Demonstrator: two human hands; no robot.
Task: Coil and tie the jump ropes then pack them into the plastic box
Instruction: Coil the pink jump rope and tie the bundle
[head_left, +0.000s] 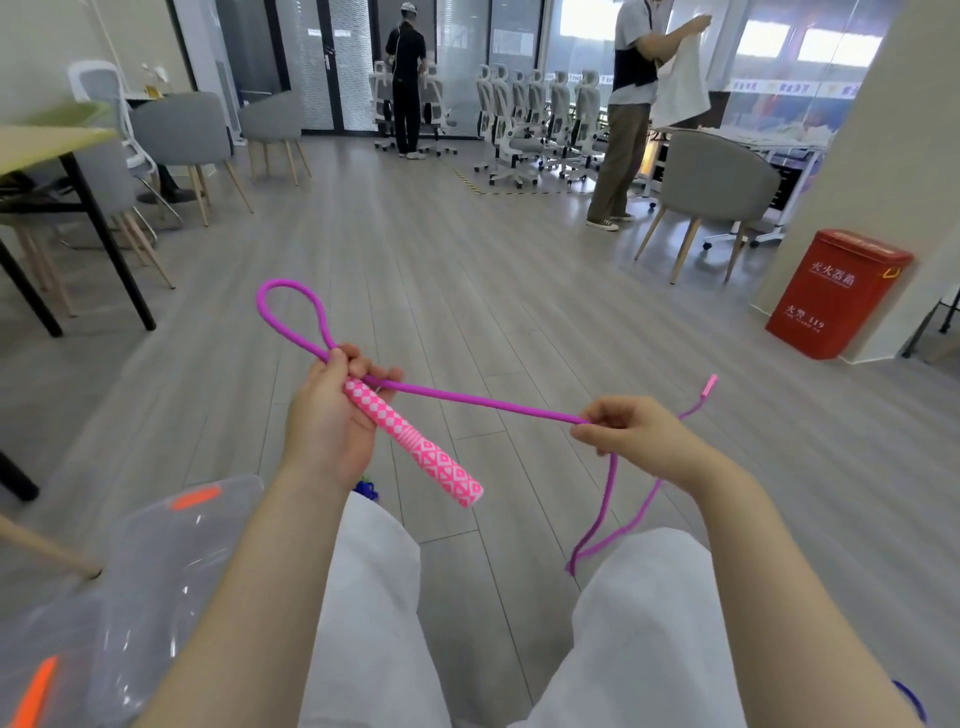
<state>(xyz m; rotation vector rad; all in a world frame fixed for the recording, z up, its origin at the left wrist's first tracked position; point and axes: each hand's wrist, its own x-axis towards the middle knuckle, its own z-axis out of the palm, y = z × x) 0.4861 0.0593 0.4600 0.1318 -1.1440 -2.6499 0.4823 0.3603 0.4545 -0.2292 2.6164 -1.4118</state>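
**Purple rope stretched between my two hands**

Grey plank flooring (467, 249) runs out ahead of me toward glass partitions, a row of white office chairs (540, 119) and two people standing far back. Off to my right stands a red metal box (836, 293) with white Chinese characters and the number "119" on its front; the rest of its writing is too small for me to read.

My left hand (332, 415) curls around the top end of a pink-and-white patterned handle (415, 441), which slants down and to the right from my grip. Those same fingers pinch the purple rope (488, 401) where it crosses itself, so a loop stands up above my knuckles. From there the rope runs across to my right hand (631, 434), whose fingers pinch it between thumb and fingertips. Past that hand the rope drops toward my right knee, doubles back and rises to the second pink handle (709, 387), which looks small and blurred.

Low on my left sits the clear plastic box (171, 561) with orange latches (197, 498), beside my white-trousered legs (384, 613).
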